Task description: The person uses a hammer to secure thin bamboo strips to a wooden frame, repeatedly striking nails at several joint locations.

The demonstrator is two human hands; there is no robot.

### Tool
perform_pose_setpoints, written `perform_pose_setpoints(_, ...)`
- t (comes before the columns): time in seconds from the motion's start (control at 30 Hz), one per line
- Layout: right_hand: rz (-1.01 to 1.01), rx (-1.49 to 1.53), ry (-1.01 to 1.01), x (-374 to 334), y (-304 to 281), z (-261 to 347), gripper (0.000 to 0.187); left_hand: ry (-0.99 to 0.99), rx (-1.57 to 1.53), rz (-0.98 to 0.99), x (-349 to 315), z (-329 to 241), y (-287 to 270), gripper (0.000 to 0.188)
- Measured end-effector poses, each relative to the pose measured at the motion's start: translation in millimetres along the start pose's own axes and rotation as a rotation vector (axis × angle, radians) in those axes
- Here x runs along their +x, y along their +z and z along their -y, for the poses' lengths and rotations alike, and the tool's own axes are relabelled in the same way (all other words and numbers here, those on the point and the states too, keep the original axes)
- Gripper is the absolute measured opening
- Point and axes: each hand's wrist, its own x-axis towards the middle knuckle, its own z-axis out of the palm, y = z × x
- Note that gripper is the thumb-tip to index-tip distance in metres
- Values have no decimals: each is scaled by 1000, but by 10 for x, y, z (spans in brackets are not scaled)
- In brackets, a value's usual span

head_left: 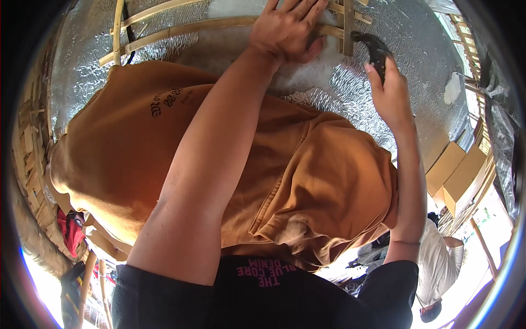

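Observation:
My left hand [287, 30] reaches across to the top of the view and lies palm down over a long, thin bamboo strip [219, 24]. Its fingers are stretched out, and the top edge cuts off some of the tips. My right hand [390, 90] is closed around a black, curved hand tool [377, 49], whose exact kind I cannot make out. The tool's narrow end is close to a short upright strip [348, 30] that crosses the long ones. Beneath the strips is a crinkled silver foil sheet [433, 71].
A brown printed garment [329, 164] is spread in front of me, under my left forearm. Cardboard boxes [460, 172] stand at the right. Lower right, a person in light trousers [441, 263] is close by. Bamboo poles [87, 285] and a red cloth [71, 233] are at the left.

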Motion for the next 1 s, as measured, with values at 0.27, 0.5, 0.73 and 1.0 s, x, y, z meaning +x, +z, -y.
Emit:
perform_pose_setpoints(0.27, -344, -66, -67, 49, -148, 44, 29, 14, -1, -41, 6, 36, 47, 69)
perform_pose_setpoints(0.5, -571, 324, -198, 72, -382, 430, 31, 35, 107, -88, -12, 112, 97, 75)
perform_pose_setpoints(0.73, -196, 151, 171, -56, -229, 265, 31, 14, 32, 8, 56, 85, -9, 80)
perform_pose_setpoints(1.0, 21, -243, 25, -5, -108, 107, 29, 2, 61, 35, 26, 21, -37, 73)
